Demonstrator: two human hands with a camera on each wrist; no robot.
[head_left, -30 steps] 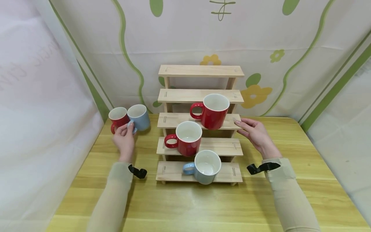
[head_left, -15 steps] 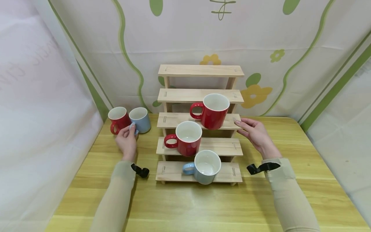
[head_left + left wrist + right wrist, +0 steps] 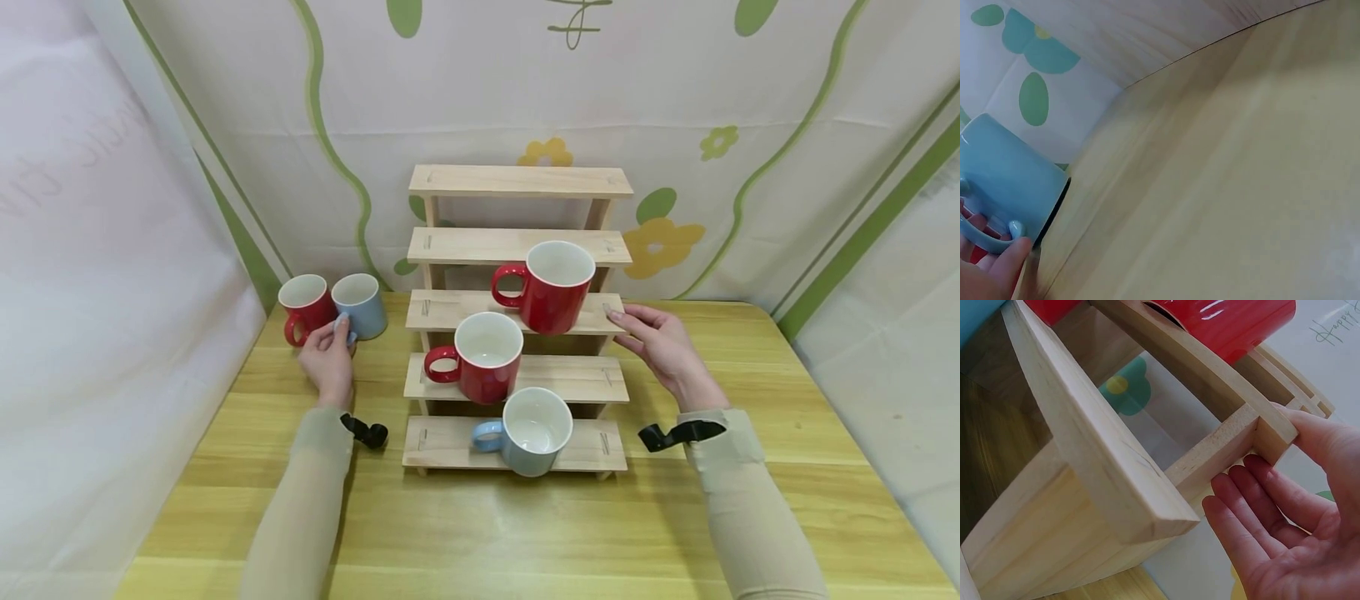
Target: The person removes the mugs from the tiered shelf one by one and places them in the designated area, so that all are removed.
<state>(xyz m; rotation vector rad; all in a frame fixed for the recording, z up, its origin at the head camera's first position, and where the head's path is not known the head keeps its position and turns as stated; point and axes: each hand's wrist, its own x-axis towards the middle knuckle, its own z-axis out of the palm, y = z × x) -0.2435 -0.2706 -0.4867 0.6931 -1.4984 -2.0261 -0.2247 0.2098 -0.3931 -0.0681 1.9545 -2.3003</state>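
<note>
At the far left of the head view, my left hand [image 3: 327,362] pinches the handle of a light blue mug [image 3: 367,320]. That mug [image 3: 1007,175] is upright in the head view, its base close to the tabletop. Right beside it stands a red mug [image 3: 318,315], handle toward me. My right hand [image 3: 663,350] grips the right end of the middle board of a stepped wooden shelf [image 3: 450,312]. In the right wrist view the thumb lies over the board and the curled fingers [image 3: 1241,512] are underneath.
One red mug [image 3: 553,304] stands on the middle step and another red mug [image 3: 487,382] one step below. A light blue mug [image 3: 528,454] sits on the lowest step. All handles point left. Behind the wooden table [image 3: 480,533] hangs a patterned cloth [image 3: 480,83].
My left hand has shifted slightly right, still on the light blue mug's handle. The mug came a little toward me, then slightly back. My right hand has stayed on the shelf.
</note>
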